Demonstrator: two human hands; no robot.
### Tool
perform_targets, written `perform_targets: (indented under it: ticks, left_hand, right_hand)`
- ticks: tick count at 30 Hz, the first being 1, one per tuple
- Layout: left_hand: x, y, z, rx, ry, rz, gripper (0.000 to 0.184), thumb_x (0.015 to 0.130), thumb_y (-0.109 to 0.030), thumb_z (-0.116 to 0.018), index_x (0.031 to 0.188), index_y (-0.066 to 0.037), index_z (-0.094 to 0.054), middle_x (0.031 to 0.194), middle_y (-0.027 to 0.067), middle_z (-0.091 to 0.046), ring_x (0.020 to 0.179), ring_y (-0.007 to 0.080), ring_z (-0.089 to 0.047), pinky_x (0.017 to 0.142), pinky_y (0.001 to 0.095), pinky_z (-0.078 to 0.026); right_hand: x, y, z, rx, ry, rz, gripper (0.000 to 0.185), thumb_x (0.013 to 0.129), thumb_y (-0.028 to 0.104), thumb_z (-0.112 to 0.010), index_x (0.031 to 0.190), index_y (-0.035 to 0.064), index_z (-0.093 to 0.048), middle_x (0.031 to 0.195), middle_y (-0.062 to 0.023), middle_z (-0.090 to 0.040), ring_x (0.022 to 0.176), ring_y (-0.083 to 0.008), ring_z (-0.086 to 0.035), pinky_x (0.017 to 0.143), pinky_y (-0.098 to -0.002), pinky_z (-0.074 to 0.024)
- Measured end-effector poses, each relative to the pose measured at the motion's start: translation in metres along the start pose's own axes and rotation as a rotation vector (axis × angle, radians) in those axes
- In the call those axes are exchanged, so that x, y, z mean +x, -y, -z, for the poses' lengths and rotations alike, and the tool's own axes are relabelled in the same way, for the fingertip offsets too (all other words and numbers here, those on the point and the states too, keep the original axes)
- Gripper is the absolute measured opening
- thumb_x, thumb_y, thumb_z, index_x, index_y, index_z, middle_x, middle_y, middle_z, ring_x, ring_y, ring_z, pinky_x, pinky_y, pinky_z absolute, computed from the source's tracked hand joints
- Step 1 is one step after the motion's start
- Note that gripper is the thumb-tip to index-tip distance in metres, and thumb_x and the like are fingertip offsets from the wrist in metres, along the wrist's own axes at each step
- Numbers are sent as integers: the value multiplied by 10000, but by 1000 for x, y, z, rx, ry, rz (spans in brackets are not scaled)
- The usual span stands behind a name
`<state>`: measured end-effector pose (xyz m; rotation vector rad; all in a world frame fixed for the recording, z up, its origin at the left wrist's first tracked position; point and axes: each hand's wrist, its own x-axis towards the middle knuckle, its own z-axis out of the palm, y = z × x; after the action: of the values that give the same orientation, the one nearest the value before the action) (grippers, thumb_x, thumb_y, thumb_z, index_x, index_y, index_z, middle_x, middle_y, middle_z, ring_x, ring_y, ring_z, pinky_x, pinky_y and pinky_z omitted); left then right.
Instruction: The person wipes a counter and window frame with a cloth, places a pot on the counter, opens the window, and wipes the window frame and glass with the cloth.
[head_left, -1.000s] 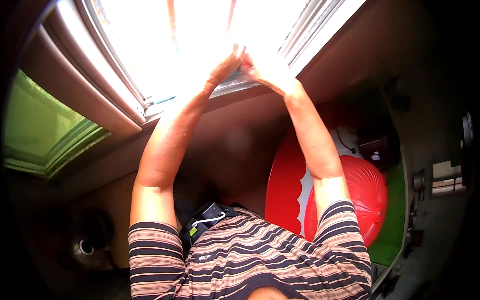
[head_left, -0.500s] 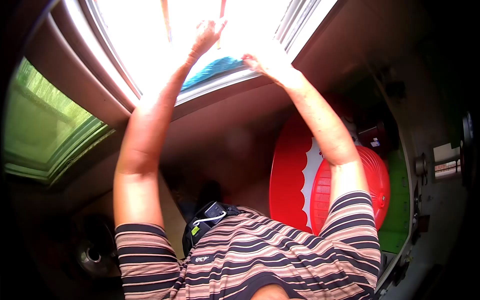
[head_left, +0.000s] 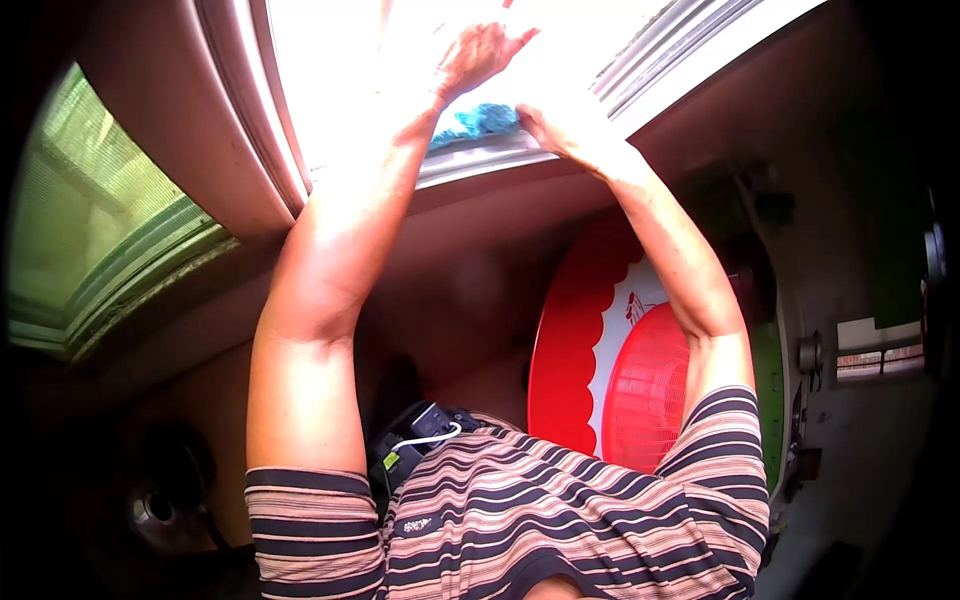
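head view: left hand point(head_left: 475, 60), thumb wide of the fingers, against bright window; right hand point(head_left: 560, 135) at blue cloth point(head_left: 478, 122), grip cannot be told; window frame point(head_left: 485, 163) beside cloth.

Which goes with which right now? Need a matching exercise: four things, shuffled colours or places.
Things:
1. Fluffy item
2. Ribbed plastic dome
3. Cable
4. Left hand

Colours or places:
A. White, at the waist
B. Raised in front of the bright window
C. Blue, by the fingertips of the right hand
D. Red, partly behind the right arm

Pairs: 1-C, 2-D, 3-A, 4-B
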<state>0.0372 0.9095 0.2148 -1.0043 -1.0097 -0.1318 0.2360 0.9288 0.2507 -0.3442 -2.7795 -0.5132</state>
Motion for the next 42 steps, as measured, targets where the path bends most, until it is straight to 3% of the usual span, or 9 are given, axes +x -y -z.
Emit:
perform_targets:
  ticks: [6, 9, 12, 17, 30, 33, 35, 38, 42]
  left_hand:
    - [18, 27, 32, -745, 314, 296, 347, 981, -338, -524, 1249, -117, -525, 613, -31, -473, 536, 72, -511, 471, 233, -479]
    - [21, 31, 34, -759, 340, 342, 347, 976, -390, -519, 1138, -96, -608, 551, -22, -473, 476, 66, -520, 427, 235, -474]
    - [22, 27, 33, -760, 288, 407, 398, 972, -442, -503, 1069, -93, -670, 502, -13, -499, 423, 72, -535, 393, 242, -472]
    - [37, 28, 53, -841, 404, 493, 390, 953, -458, -520, 1010, -121, -707, 583, 35, -650, 474, 142, -639, 430, 291, -517]
    - [41, 27, 61, -1035, 547, 471, 395, 934, -470, -545, 986, -122, -723, 643, 65, -678, 571, 178, -683, 490, 330, -553]
    - [36, 24, 56, -974, 345, 501, 384, 943, -455, -537, 975, -123, -726, 611, 52, -670, 523, 172, -669, 479, 325, -547]
    - [36, 28, 58, -980, 407, 495, 380, 941, -451, -541, 973, -121, -726, 633, 60, -677, 539, 178, -673, 476, 327, -544]
    - [41, 25, 55, -1009, 385, 530, 374, 937, -445, -549, 963, -117, -726, 658, 71, -683, 547, 191, -673, 466, 331, -537]
    - [49, 21, 54, -1036, 288, 547, 365, 928, -440, -563, 943, -114, -727, 667, 70, -682, 520, 205, -659, 457, 326, -530]
  right_hand:
    - [15, -32, 29, -112, 189, 59, 147, 797, 192, -648, 867, 79, -709, 809, -97, -668, 822, -266, -648, 802, -391, -502]
    - [12, -47, 44, -104, 358, 7, 151, 799, 175, -628, 856, 61, -707, 819, -104, -672, 828, -266, -649, 810, -386, -504]
    - [-6, -32, 10, 283, -279, -53, 137, 738, 73, -635, 851, 21, -692, 827, -143, -662, 827, -309, -640, 819, -405, -506]
    - [-5, -70, 5, -77, 349, 115, 217, 758, 20, -583, 955, 9, -672, 933, -170, -647, 928, -314, -609, 823, -388, -502]
    - [-5, -71, -1, 313, -45, 163, 190, 741, 62, -619, 915, 14, -679, 890, -158, -662, 857, -288, -624, 793, -348, -503]
    - [-1, -70, 11, 111, 320, -64, 191, 719, 51, -636, 900, -5, -662, 875, -167, -650, 853, -303, -624, 788, -367, -508]
    - [1, -68, 17, -150, 502, 184, 196, 697, 25, -643, 889, -16, -649, 850, -174, -638, 848, -333, -623, 784, -386, -511]
    - [-3, -61, 17, -3, 54, 378, 180, 665, 8, -653, 842, -22, -654, 828, -181, -630, 846, -345, -623, 800, -405, -506]
    - [7, -45, 22, -59, 334, 269, 242, 622, 119, -705, 849, 48, -661, 739, -107, -634, 845, -303, -622, 811, -418, -492]
